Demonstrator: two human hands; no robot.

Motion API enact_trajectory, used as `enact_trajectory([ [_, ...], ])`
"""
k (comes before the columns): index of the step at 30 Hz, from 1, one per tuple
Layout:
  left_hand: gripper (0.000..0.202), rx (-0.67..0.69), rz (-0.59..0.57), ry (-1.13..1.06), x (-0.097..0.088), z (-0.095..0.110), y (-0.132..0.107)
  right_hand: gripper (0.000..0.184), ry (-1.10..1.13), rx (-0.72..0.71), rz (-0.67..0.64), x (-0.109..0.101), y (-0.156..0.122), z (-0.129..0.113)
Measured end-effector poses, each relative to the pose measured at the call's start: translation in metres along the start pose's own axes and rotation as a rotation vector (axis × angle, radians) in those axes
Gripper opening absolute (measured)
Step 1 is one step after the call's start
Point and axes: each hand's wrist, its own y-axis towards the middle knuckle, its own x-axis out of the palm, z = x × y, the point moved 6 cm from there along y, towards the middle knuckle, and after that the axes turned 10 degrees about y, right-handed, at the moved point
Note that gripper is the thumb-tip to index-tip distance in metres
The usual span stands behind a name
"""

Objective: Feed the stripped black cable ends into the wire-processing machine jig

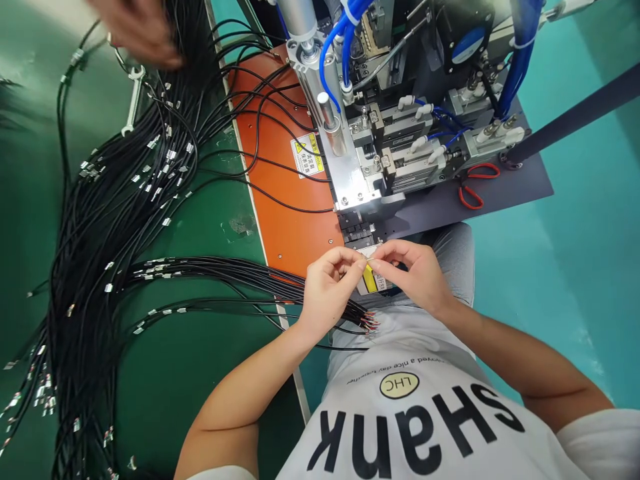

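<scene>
My left hand (327,290) is closed around a bundle of thin black cables (240,277) whose stripped coloured ends (367,323) stick out below the palm. Its thumb and forefinger pinch something fine. My right hand (413,270) pinches the same spot from the other side, fingertips touching near a thin wire end. Both hands sit just in front of the machine's lower jaw block (357,233), above my lap.
A crimping machine (390,153) with blue air hoses (340,40) stands on an orange plate (280,193). Red-handled scissors (475,187) lie on its grey base. A big heap of black cables (115,220) covers the green bench. Another person's hand (137,30) is at top left.
</scene>
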Motion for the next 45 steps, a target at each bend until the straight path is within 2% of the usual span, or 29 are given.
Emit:
enact_trajectory([
  [7, 0.021, 0.002, -0.016, 0.004, 0.0, 0.0, 0.001, 0.011, -0.053, -0.031, -0.028, -0.005, 0.0, -0.006],
  [12, 0.02, 0.018, -0.029, 0.033, -0.001, 0.002, 0.001, 0.005, -0.181, -0.182, 0.015, -0.004, 0.0, -0.019],
  [15, 0.016, 0.081, -0.027, 0.095, 0.001, 0.003, -0.003, 0.007, -0.248, -0.286, 0.025, 0.0, -0.004, -0.024],
  [16, 0.013, 0.146, -0.005, 0.14, 0.001, 0.005, -0.005, 0.007, -0.251, -0.299, 0.023, 0.0, -0.006, -0.024],
  [18, 0.004, 0.389, 0.083, 0.283, 0.001, 0.013, -0.014, 0.009, -0.183, -0.24, 0.004, 0.0, -0.011, -0.019],
  [20, 0.017, 0.695, 0.162, 0.46, 0.004, 0.023, -0.027, 0.012, -0.033, -0.088, -0.052, 0.0, -0.015, -0.009],
  [21, 0.024, 0.812, 0.166, 0.528, 0.007, 0.026, -0.032, 0.014, 0.032, -0.015, -0.082, 0.0, -0.016, -0.005],
  [22, 0.029, 0.87, 0.141, 0.574, 0.008, 0.027, -0.033, 0.015, 0.07, 0.034, -0.102, -0.001, -0.016, -0.003],
  [23, 0.03, 0.866, 0.098, 0.606, 0.008, 0.027, -0.03, 0.015, 0.08, 0.054, -0.102, -0.003, -0.013, -0.002],
  [25, 0.027, 0.754, 0.041, 0.665, 0.002, 0.026, -0.016, 0.014, 0.059, 0.042, -0.049, -0.012, 0.0, -0.003],
  [28, 0.02, 0.633, 0.1, 0.786, -0.015, 0.025, 0.009, 0.013, 0.066, 0.054, 0.026, -0.023, 0.029, 0.002],
  [30, 0.019, 0.654, 0.137, 0.844, -0.023, 0.025, 0.022, 0.014, 0.08, 0.089, 0.034, -0.026, 0.046, 0.012],
  [33, 0.02, 0.69, 0.122, 0.861, -0.024, 0.019, 0.035, 0.015, 0.084, 0.121, 0.046, -0.028, 0.06, 0.026],
  [37, 0.023, 0.685, 0.125, 0.855, -0.023, 0.012, 0.041, 0.016, 0.099, 0.154, 0.056, -0.03, 0.063, 0.036],
  [45, 0.032, 0.697, 0.078, 0.905, -0.021, 0.007, 0.044, 0.017, 0.096, 0.184, 0.06, -0.031, 0.067, 0.035],
])
